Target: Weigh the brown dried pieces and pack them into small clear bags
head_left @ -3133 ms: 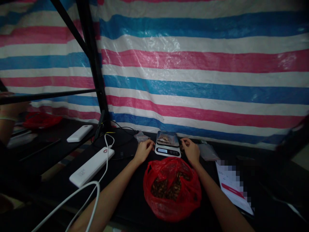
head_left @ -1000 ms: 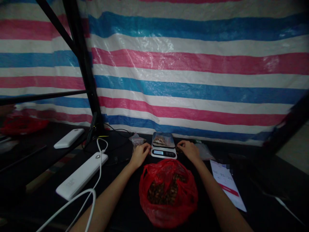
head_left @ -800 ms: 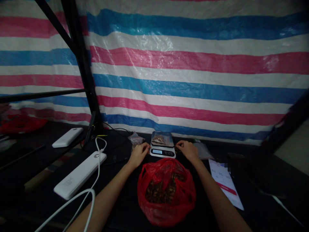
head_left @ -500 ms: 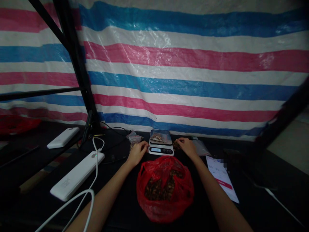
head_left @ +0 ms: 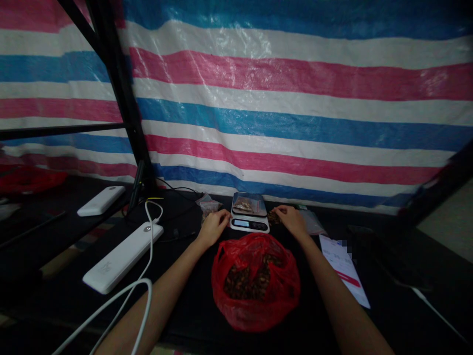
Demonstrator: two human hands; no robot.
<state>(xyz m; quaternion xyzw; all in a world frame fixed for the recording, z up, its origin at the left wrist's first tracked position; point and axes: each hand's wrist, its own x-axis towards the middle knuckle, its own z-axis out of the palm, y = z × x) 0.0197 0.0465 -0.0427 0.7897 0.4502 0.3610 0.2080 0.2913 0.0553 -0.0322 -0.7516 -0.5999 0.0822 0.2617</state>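
Observation:
A small white digital scale [head_left: 250, 225] with a lit display stands ahead of me. On its dark platform lies a clear zip bag [head_left: 248, 204] holding some brown dried pieces. My left hand [head_left: 214, 228] is at the scale's left edge, fingers bent and together; what they hold, if anything, is hidden. Behind that hand is another clear bag [head_left: 207, 203] with brown contents. To the right of the scale, my right hand [head_left: 291, 220] pinches at a small heap of brown dried pieces [head_left: 274, 217]. Between my forearms sits an open red plastic bag [head_left: 258, 315] full of similar pieces.
Flat clear bags [head_left: 312, 223] lie beyond my right wrist, near a phone [head_left: 345, 271] with a bright screen. A white power bank [head_left: 120, 259] with a looping white cable [head_left: 151, 246] is at left; another power bank [head_left: 101, 201] lies farther back. Striped sheeting [head_left: 277, 113] hangs behind the black table.
The view has tilted down and shifted slightly, so everything sits a little higher and to the right. Both hands stay beside the scale, with little visible change in their fingers.

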